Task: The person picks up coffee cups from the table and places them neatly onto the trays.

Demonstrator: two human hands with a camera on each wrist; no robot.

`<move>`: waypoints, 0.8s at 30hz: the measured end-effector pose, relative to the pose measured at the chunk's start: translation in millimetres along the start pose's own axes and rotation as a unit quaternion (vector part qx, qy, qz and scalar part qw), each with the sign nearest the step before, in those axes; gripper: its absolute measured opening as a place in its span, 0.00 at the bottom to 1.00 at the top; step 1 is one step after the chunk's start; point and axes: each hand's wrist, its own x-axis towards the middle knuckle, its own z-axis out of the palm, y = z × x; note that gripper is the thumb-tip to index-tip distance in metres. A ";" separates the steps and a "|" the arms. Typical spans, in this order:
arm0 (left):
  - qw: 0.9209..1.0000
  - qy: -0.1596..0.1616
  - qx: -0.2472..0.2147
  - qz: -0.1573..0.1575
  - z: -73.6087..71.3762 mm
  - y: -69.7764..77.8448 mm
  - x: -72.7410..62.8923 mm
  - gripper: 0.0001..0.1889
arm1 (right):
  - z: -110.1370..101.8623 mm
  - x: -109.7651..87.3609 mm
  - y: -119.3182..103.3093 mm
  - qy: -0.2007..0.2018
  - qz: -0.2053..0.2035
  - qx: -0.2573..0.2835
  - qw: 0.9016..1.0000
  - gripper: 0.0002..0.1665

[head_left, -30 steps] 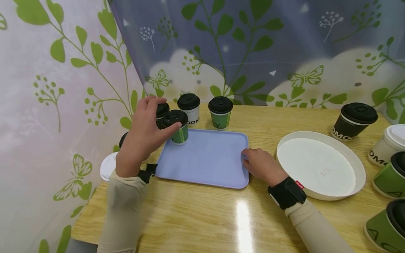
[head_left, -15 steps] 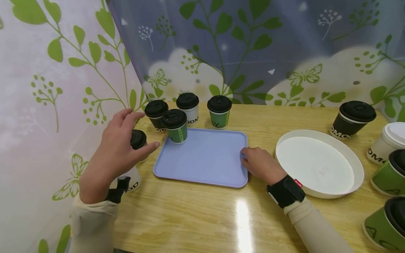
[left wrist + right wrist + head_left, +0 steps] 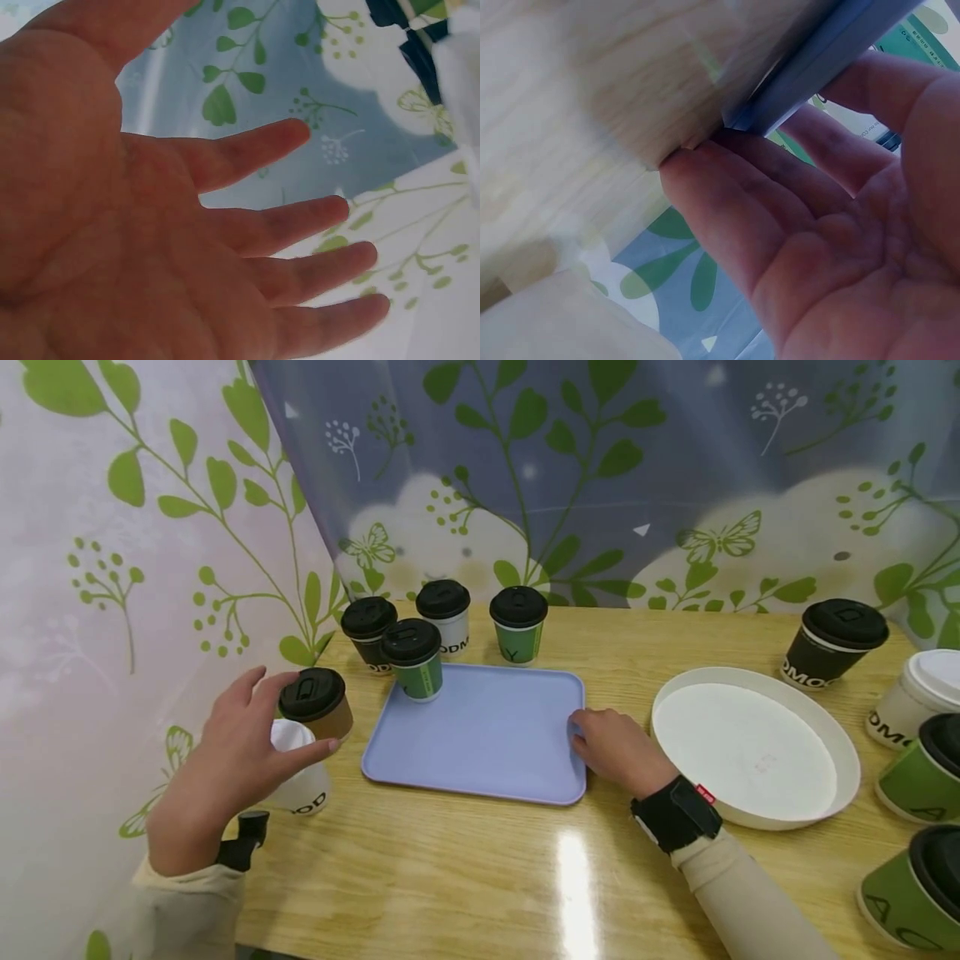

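Observation:
My left hand (image 3: 225, 764) hovers at the table's left side, thumb apart from outstretched fingers, holding nothing. Its palm and spread fingers fill much of the left wrist view. Just beyond it, partly hidden by the hand, stands a white paper cup (image 3: 306, 792) with a white lid. Behind that is a brown cup (image 3: 333, 718) with a black lid. My right hand (image 3: 618, 750) grips the right edge of a lavender tray (image 3: 480, 739), thumb and fingers about its rim (image 3: 817, 67). One green cup (image 3: 420, 681) with a black lid stands on the tray's far left corner.
Behind the tray stand a black cup (image 3: 367, 647), a white cup (image 3: 453, 631) and a green cup (image 3: 519, 642), all black-lidded. Right of my right hand lies a round white tray (image 3: 750, 747). Several more lidded cups line the table's right side. Patterned walls border the back and left.
My left hand has left the green cup on the tray and moved left and toward me, beside the white-lidded cup. My right hand stays at the tray's edge.

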 end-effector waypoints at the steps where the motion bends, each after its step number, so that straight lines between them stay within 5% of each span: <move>1: 1.000 -0.007 0.002 -0.005 1.3 -2.1 -0.3 0.49 | 0.2 0.0 0.3 0.000 0.001 0.000 1.000 0.11; 14: 0.996 -0.060 0.003 -0.060 15.8 -15.6 -8.0 0.52 | 1.8 0.8 1.8 0.008 -0.012 0.002 1.000 0.10; 24: 0.996 -0.057 -0.005 -0.069 23.4 -15.7 -10.1 0.51 | 1.8 0.1 1.4 0.011 -0.007 0.003 1.000 0.09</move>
